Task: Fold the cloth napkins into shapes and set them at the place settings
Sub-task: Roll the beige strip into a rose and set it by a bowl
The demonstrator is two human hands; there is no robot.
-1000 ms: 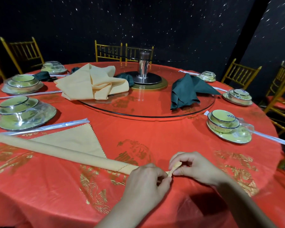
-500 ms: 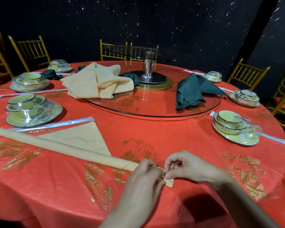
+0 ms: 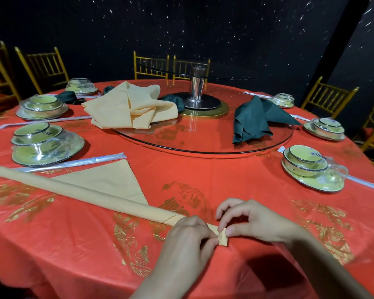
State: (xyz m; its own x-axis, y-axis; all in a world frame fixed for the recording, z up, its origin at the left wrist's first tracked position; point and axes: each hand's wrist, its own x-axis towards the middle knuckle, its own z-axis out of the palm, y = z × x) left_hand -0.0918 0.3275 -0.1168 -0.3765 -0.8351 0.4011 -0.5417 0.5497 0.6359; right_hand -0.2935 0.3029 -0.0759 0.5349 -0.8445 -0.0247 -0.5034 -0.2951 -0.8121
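Head view: both hands meet over the near end of a rolled yellow napkin [image 3: 84, 194] on the red tablecloth [image 3: 225, 184]. The left hand [image 3: 188, 240] has its fingers curled down onto the roll, pinching it just short of the end. The right hand [image 3: 253, 221] pinches the folded tip [image 3: 223, 238] between thumb and forefinger, its other fingers arched above. The two grips touch, or very nearly, with the short tip showing between them and bent toward the table edge.

From the grip the roll runs far out to the left and slightly away, lying flat on the cloth. Partway along it, on the far side, the napkin's unrolled triangular corner [image 3: 108, 180] spreads flat. Beyond that corner, left of the grip, lie wrapped chopsticks [image 3: 73, 162] and a film-wrapped bowl set [image 3: 43, 143]. Straight beyond the grip is the glass turntable [image 3: 203, 147], carrying a heap of loose yellow napkins [image 3: 127, 108] and a dark green napkin [image 3: 253, 121].
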